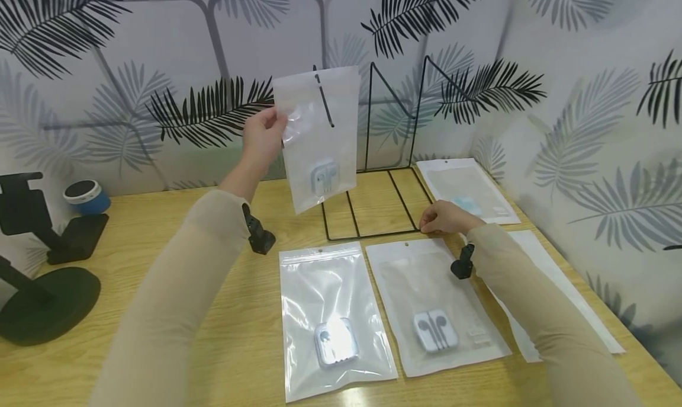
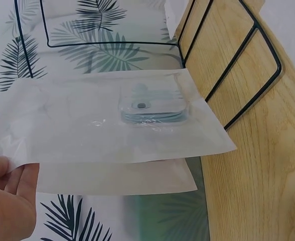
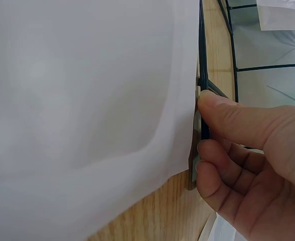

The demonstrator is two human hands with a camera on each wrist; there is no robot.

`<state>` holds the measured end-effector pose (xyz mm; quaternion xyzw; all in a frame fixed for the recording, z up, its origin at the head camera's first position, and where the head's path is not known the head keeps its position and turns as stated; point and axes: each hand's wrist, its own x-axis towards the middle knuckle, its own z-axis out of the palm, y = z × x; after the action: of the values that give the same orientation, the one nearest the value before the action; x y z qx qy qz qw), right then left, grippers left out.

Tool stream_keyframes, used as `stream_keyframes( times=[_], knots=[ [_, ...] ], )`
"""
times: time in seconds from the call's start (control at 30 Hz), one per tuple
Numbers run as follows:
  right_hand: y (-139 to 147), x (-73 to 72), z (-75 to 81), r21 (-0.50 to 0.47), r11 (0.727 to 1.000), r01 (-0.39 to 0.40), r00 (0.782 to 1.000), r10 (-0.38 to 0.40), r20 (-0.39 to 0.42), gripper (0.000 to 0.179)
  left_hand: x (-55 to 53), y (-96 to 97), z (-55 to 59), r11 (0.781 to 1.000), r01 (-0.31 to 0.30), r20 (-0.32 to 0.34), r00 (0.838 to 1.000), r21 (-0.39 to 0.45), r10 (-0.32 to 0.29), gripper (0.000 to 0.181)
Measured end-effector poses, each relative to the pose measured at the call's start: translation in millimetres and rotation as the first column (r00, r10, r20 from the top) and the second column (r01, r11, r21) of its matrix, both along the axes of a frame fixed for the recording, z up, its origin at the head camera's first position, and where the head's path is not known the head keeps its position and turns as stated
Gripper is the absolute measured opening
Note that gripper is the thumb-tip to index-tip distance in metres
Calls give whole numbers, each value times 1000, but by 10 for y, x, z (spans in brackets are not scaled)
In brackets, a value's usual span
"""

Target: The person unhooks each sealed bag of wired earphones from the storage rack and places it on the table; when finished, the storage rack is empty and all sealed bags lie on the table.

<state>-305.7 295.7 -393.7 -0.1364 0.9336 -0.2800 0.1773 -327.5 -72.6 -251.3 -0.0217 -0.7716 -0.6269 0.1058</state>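
While the left hand [image 1: 262, 137] pinches the pouch [image 1: 321, 140], I see its long axis nearly upright, right of those fingers. The right hand [image 1: 446, 217] pinches the rack [image 1: 359, 236].

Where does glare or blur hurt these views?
Head: strong glare on the front-left bag, washing out part of its earphone case; left wrist: small highlights on the raised bag; right wrist: near pale surface looks soft, right hand crisper.
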Motion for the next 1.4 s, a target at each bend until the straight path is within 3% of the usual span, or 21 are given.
stream_keyframes(
  times=[0.47, 0.77, 1.13, 1.4],
  knots=[
    [14, -1, -10, -16, 1000, 3, 1000, -3, 1, 6, 243, -83, -32, 992, 105, 16, 994, 65, -106, 33],
    [45, -38, -55, -9, 1000, -1, 1000, 1, -8, 6, 401, -144, -53, 975, 198, -13, 980, 97, -198, 32],
    [54, -62, -58, -16, 1000, -6, 1000, 6, -3, 6, 618, -172, -63, 963, 243, -36, 970, 116, -240, 28],
    [39, -56, -57, -22, 1000, -7, 1000, 7, -1, 6, 743, -199, -62, 964, 252, 29, 966, 80, -255, 31]
  ],
)
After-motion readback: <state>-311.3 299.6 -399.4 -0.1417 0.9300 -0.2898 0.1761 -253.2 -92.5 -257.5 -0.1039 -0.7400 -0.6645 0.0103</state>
